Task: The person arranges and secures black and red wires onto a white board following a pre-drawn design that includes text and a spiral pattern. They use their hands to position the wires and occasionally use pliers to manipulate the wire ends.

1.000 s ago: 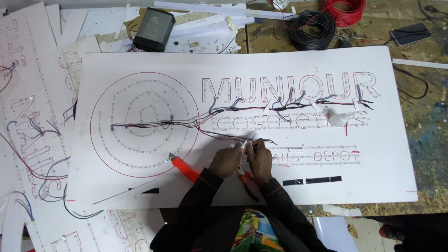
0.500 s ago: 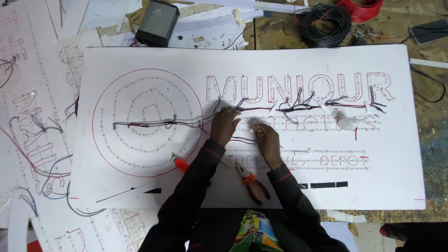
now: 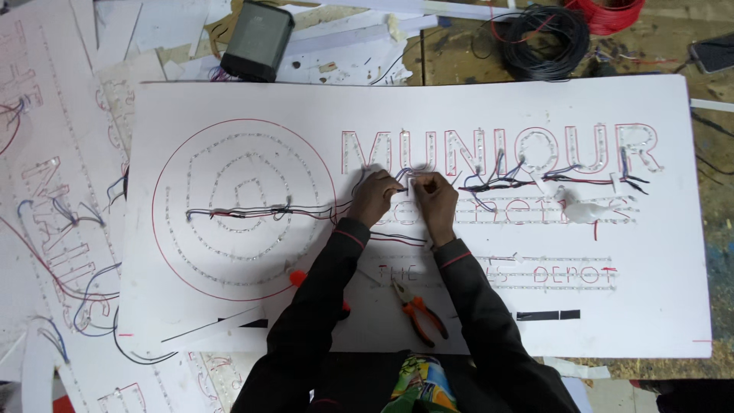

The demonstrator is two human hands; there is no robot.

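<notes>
1. Left hand [image 3: 375,197] and right hand [image 3: 433,195] are meeting at mid sign board [image 3: 428,229], fingers pinching together on thin wires [image 3: 404,182]; the exact grip is too small to make out.
2. Orange-handled pliers [image 3: 418,310] are lying on the board's lower part, below the hands.
3. A red tool [image 3: 300,279] is sitting half hidden under the left sleeve.
4. A black wire coil [image 3: 547,38] is resting on the wooden table [image 3: 657,53] above the board.

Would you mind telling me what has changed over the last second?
Both hands, left and right, moved up the board from its lower edge to the wires under the big letters. The pliers were let go and lie on the board. The board and wire coils stayed put.
</notes>
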